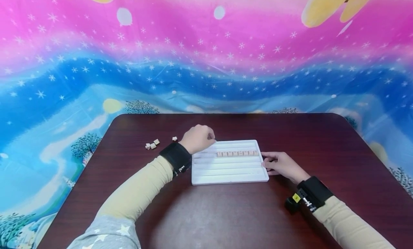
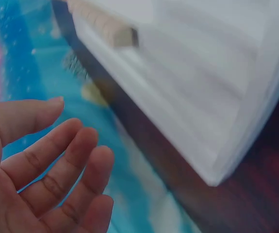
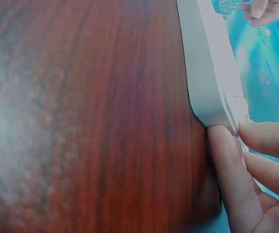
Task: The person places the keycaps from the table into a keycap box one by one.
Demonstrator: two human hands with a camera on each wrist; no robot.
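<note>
A white ridged tray (image 1: 226, 172) lies on the dark wooden table, with a row of small beige blocks (image 1: 237, 154) bearing dark marks along one of its grooves. Over the tray's far left corner is my left hand (image 1: 199, 138); its fingers (image 2: 93, 155) bend loosely and nothing is between them in the left wrist view. At the tray's right edge my right hand (image 1: 282, 166) pinches the rim, with fingertips (image 3: 224, 143) against the side and over the edge in the right wrist view.
Left of the tray several loose beige blocks (image 1: 153, 145) lie close together, and a single block (image 1: 174, 138) sits nearer my left wrist. A patterned pink and blue cloth (image 1: 206, 70) hangs behind the table (image 1: 226, 216). Both wrists wear black straps.
</note>
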